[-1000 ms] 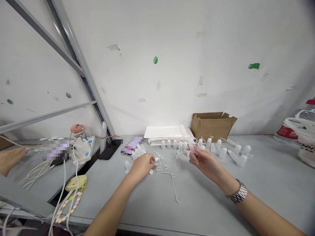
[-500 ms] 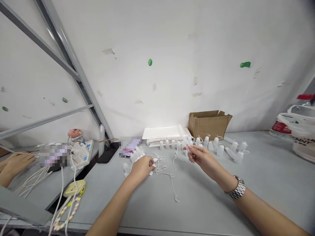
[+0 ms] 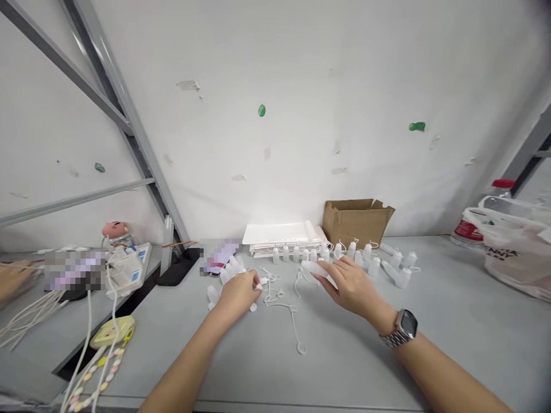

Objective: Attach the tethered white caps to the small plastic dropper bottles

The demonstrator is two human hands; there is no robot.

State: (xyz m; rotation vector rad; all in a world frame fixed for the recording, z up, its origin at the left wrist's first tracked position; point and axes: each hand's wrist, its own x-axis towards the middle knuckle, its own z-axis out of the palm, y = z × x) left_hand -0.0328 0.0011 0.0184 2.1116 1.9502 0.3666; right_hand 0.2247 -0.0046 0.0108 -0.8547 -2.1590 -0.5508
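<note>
My left hand (image 3: 237,292) rests on the grey table (image 3: 344,355) with its fingers pinched on a small white cap (image 3: 259,281) tied to a white cord (image 3: 295,321). My right hand (image 3: 349,285), palm down with a watch on the wrist, holds a small white plastic bottle (image 3: 313,267) lying sideways just above the table. Several more small white bottles (image 3: 361,255) stand in a row behind my hands. A few lie beside my left hand (image 3: 213,293).
An open cardboard box (image 3: 355,221) and a stack of white sheets (image 3: 282,235) sit against the wall. A plastic bag (image 3: 512,246) and a red-capped bottle (image 3: 476,223) are at right. Power strip (image 3: 127,269), cables and another person's hand (image 3: 12,281) are at left.
My right hand has turned palm down and lowered toward the table, bringing the bottle leftward. My left hand stays in place on the cap. The view has shifted slightly right.
</note>
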